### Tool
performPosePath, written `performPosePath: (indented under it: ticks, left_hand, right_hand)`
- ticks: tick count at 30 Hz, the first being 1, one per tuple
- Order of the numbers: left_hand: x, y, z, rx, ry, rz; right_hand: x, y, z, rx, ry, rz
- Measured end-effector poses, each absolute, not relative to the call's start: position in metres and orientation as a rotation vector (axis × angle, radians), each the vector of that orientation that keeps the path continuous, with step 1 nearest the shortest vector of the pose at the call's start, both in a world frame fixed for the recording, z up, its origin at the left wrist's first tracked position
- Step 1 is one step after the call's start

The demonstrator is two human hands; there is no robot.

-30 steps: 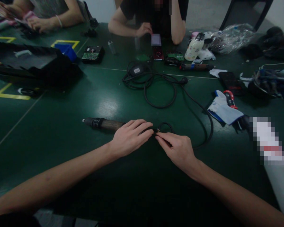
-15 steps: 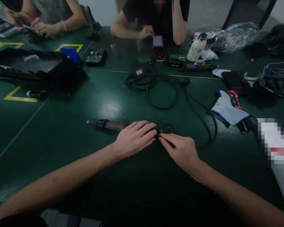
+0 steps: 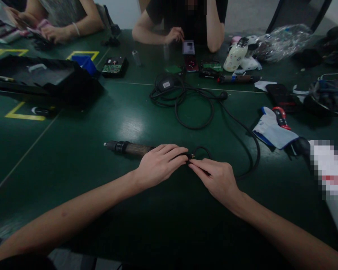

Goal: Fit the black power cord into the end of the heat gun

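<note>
From the head view: a dark, cylindrical power tool (image 3: 136,149) lies on a green table (image 3: 124,217), nose to the left. The left hand (image 3: 161,164) covers its rear, fingers close together; their grip underneath cannot be told. The right hand (image 3: 216,175) pinches a small dark part (image 3: 189,159) at its tail, beside a looped black cable (image 3: 202,147). Good handling probably means steadying the tool flat, pinching lightly and leaving the cable slack.
</note>
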State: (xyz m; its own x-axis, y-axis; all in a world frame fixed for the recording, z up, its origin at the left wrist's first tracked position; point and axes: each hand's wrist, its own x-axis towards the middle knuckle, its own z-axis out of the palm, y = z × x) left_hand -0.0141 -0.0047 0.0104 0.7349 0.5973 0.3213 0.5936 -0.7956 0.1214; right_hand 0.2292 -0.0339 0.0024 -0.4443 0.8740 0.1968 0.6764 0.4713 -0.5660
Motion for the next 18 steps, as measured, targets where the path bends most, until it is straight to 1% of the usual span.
performPosePath:
  ticks: [9, 14, 18]
  left_hand:
    - [-0.008, -0.006, 0.013, 2.870, 1.040, 0.534]
    - [-0.009, -0.001, 0.015, 2.888, 1.089, 0.471]
    - [-0.026, 0.021, 0.014, 2.821, 1.287, 0.441]
  right_hand:
    - [0.228, -0.034, 0.006, -1.256, -2.263, 0.594]
    - [0.225, -0.038, 0.013, -1.343, -2.231, 0.424]
    - [0.225, -0.040, 0.017, -1.373, -2.212, 0.301]
